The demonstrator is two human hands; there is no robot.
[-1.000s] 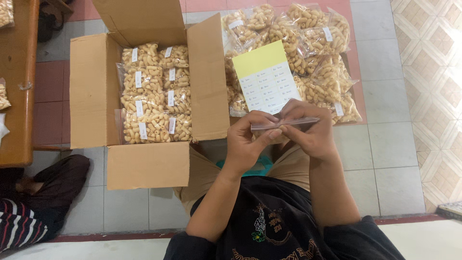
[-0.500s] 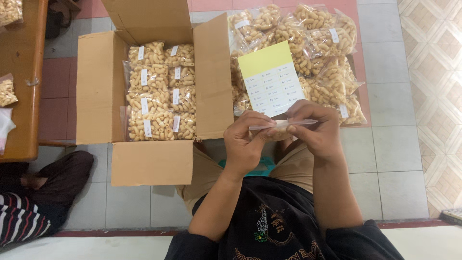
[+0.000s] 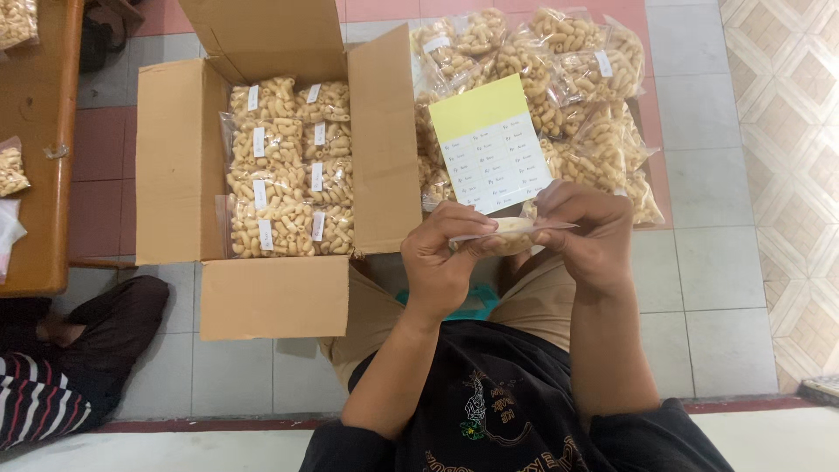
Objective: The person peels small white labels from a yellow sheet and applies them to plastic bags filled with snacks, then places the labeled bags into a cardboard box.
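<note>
My left hand (image 3: 444, 255) and my right hand (image 3: 587, 229) together hold a small clear snack bag (image 3: 507, 236) edge-on, just above my lap. A sticker sheet (image 3: 489, 144) with a yellow top strip and rows of white labels lies just beyond my hands, on a pile of clear bags of pale curly snacks (image 3: 559, 79). To the left stands an open cardboard box (image 3: 175, 157) packed with labelled snack bags (image 3: 284, 166) in two columns.
A wooden table (image 3: 39, 175) with more snack bags runs along the left edge. Another person's leg and striped sleeve (image 3: 52, 376) sit at the lower left. Tiled floor (image 3: 708, 288) lies to the right.
Both hands have stayed together on the small bag, tilting it slightly. The view has drifted a little, so the box sits further right in the frame.
</note>
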